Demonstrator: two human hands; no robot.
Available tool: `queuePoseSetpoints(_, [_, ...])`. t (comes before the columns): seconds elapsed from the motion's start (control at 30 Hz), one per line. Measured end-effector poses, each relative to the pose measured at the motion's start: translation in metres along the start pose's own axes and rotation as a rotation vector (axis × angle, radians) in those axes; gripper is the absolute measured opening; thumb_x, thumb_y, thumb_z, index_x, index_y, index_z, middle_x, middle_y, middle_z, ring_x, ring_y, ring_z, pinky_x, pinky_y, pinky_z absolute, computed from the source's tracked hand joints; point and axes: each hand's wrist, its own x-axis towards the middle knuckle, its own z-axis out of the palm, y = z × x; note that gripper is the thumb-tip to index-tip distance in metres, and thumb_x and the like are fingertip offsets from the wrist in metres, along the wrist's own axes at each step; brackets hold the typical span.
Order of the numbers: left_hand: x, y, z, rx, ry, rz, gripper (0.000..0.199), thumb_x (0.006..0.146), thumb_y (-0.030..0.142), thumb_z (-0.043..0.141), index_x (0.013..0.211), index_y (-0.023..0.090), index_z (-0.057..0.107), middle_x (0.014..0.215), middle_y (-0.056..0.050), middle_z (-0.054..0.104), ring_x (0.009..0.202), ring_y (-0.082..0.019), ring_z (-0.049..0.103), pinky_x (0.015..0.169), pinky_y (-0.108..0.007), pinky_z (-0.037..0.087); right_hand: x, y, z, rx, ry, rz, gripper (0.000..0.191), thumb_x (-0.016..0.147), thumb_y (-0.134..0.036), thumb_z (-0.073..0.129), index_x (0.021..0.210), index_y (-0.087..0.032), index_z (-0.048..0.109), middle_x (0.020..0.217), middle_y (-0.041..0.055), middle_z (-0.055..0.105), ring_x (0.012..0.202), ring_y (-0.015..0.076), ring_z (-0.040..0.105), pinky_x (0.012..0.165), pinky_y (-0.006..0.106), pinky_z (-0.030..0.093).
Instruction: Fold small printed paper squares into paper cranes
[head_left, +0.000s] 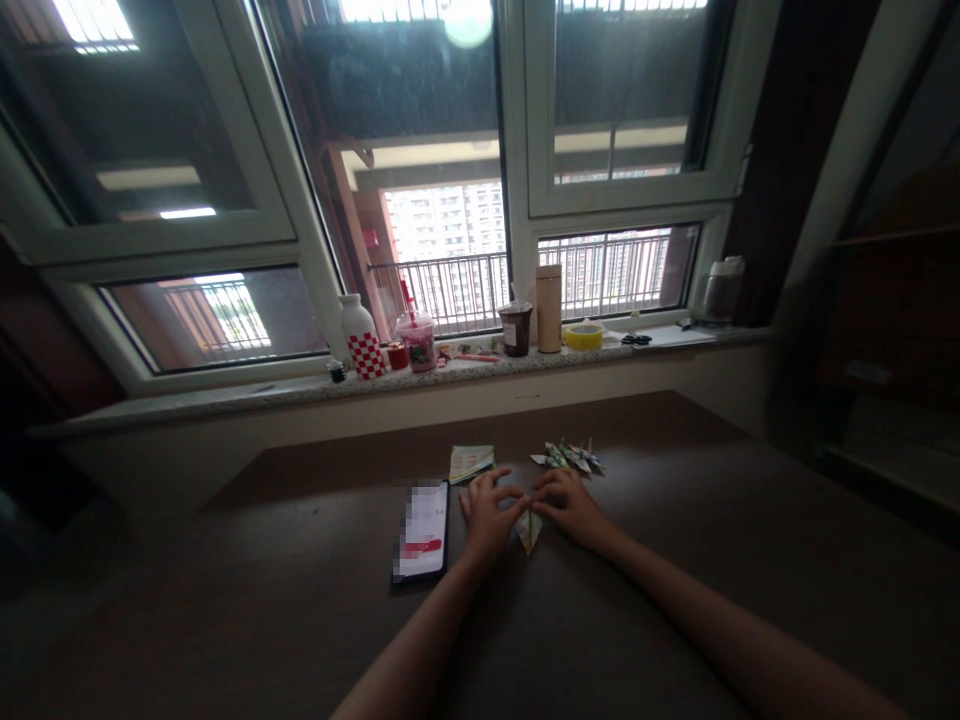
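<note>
Between my hands, on the dark table (300, 560), lies a folded piece of patterned paper (529, 532) with its pointed end toward me. My left hand (491, 510) pinches the paper's far end with thumb and forefinger, other fingers bent above the table. From the other side my right hand (571, 505) pinches the same end, fingertips nearly touching the left ones. The fingers cover the paper's upper part. Just beyond my right hand sits a cluster of folded paper pieces (570, 457). A small stack of paper sheets (471, 462) lies past my left hand.
A phone (421, 532) with a lit screen lies left of my left hand. Along the windowsill (480, 372) stand a checkered bottle (363, 340), a pink drink cup (417, 342), a dark cup (516, 328), a tan flask (549, 308) and a yellow tape roll (584, 336).
</note>
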Motion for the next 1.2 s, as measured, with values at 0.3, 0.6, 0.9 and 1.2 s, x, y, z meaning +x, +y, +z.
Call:
queuePoseSetpoints(0.3, [-0.001, 0.001, -0.001, -0.017, -0.008, 0.012, 0.009, 0.077, 0.034, 0.069, 0.08, 0.029, 0.075, 0.136, 0.0, 0.057, 0.132, -0.029, 0.038, 0.114, -0.056, 0.018, -0.001, -0.002, 0.004, -0.043, 0.034, -0.031, 0.017, 0.082, -0.038, 0.068, 0.076, -0.024, 0.074, 0.099, 0.006, 0.065, 0.108, 0.0234, 0.051, 0.1, 0.04, 0.037])
queuePoseSetpoints(0.6, [0.0, -0.002, 0.002, -0.022, 0.1, 0.0, 0.012, 0.08, 0.035, 0.066, 0.083, 0.03, 0.076, 0.13, 0.0, 0.06, 0.126, -0.026, 0.044, 0.111, -0.045, 0.031, -0.002, -0.003, 0.003, -0.103, -0.033, 0.002, 0.007, 0.079, -0.03, 0.07, 0.078, -0.024, 0.072, 0.103, 0.0053, 0.064, 0.112, 0.025, 0.049, 0.103, 0.042, 0.034])
queuePoseSetpoints(0.9, [0.002, -0.007, 0.004, -0.063, 0.162, -0.01, 0.017, 0.083, 0.037, 0.064, 0.085, 0.026, 0.077, 0.124, -0.004, 0.061, 0.123, -0.024, 0.046, 0.109, -0.039, 0.034, -0.005, 0.001, 0.003, -0.204, 0.021, -0.003, 0.008, 0.083, -0.02, 0.063, 0.086, -0.021, 0.07, 0.108, 0.0076, 0.062, 0.111, 0.0259, 0.047, 0.102, 0.044, 0.036])
queuePoseSetpoints(1.2, [0.002, -0.007, 0.002, -0.032, 0.067, -0.01, 0.011, 0.078, 0.03, 0.07, 0.085, 0.03, 0.079, 0.129, -0.003, 0.06, 0.126, -0.027, 0.044, 0.111, -0.045, 0.032, -0.002, 0.01, 0.003, -0.288, 0.075, 0.107, 0.012, 0.083, -0.018, 0.06, 0.087, -0.02, 0.072, 0.11, 0.0101, 0.063, 0.111, 0.0278, 0.047, 0.096, 0.043, 0.039])
